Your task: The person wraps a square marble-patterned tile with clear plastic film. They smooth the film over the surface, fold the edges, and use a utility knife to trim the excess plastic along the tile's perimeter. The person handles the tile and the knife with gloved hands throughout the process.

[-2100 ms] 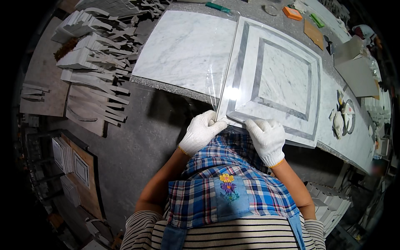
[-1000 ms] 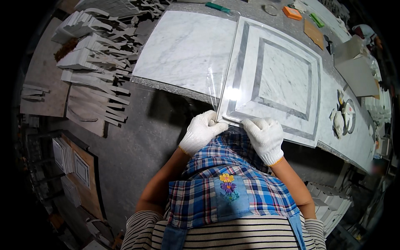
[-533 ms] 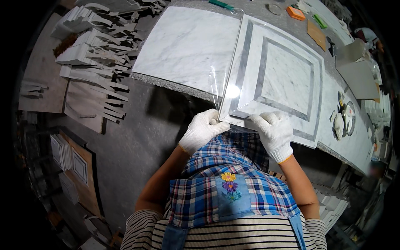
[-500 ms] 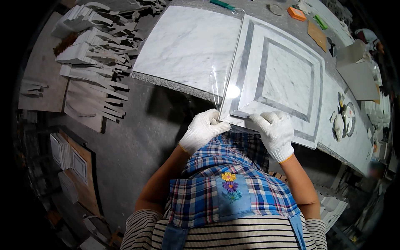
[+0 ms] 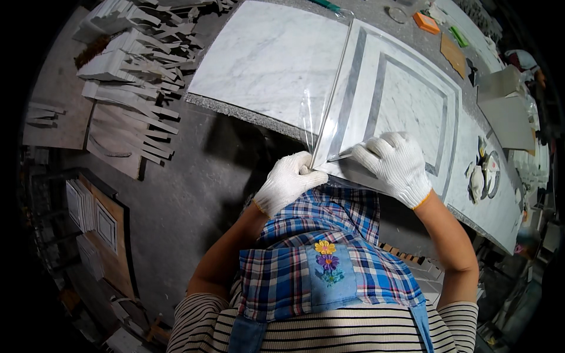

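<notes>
My left hand (image 5: pixel 292 183), in a white knit glove, is closed on the near left corner of a marble panel (image 5: pixel 406 112). This panel is white with grey inlaid bands forming nested frames. Clear plastic film (image 5: pixel 313 120) stretches along its left edge, down to my left fingers. My gloved right hand (image 5: pixel 395 167) rests over the panel's near edge, fingers curled together. A thin, pale, pointed sliver pokes out from them toward the left corner; its kind I cannot make out. Left of the panel lies a plain veined marble slab (image 5: pixel 271 65).
Across the bench are an orange box (image 5: pixel 426 23), a green piece (image 5: pixel 458 36) and brown card (image 5: pixel 452 55). A tape roll (image 5: pixel 492 170) lies to the right. Stacked pale strips (image 5: pixel 126 112) stand on boards at left. The bench's rough edge (image 5: pixel 253 117) overhangs the floor.
My right hand has shifted right and slightly up along the panel, its forearm swinging outward. My left hand keeps its hold on the corner. The view has moved a little.
</notes>
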Tool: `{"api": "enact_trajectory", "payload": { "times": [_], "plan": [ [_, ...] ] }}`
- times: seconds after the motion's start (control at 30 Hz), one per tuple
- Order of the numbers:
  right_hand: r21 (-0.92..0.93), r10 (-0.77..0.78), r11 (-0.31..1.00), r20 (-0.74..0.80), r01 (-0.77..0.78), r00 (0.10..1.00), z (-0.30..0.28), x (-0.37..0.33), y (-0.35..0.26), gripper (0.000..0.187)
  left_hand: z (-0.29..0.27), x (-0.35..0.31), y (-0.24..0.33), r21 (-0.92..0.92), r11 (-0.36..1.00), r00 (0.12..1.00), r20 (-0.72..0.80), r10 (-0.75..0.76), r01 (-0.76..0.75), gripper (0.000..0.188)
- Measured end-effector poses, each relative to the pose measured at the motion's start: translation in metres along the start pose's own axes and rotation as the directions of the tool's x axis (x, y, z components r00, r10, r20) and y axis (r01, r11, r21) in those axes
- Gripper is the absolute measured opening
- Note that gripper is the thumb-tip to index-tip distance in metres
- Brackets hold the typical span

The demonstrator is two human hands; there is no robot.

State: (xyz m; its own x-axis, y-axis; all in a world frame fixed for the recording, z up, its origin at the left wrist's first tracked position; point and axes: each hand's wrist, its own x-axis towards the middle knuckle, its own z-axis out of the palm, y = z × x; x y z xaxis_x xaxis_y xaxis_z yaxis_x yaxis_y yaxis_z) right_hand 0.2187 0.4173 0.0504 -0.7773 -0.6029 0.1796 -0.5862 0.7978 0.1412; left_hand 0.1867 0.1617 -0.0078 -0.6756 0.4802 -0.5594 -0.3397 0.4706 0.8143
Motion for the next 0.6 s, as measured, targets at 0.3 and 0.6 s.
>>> {"api": "enact_trajectory", "payload": {
  "times": [0.3,0.6],
  "plan": [
    [0.013,-0.139,0.99,0.066,0.139,0.988,0.0,0.01,0.016,0.032,0.0,-0.003,0.003,0.007,1.0,1.0,-0.001,-0.001,0.001,0.042],
    [0.031,-0.163,0.986,0.026,0.162,0.986,0.0,0.006,0.018,0.029,0.003,-0.004,0.005,0.033,0.999,1.0,-0.017,-0.015,0.016,0.038]
  ]
}}
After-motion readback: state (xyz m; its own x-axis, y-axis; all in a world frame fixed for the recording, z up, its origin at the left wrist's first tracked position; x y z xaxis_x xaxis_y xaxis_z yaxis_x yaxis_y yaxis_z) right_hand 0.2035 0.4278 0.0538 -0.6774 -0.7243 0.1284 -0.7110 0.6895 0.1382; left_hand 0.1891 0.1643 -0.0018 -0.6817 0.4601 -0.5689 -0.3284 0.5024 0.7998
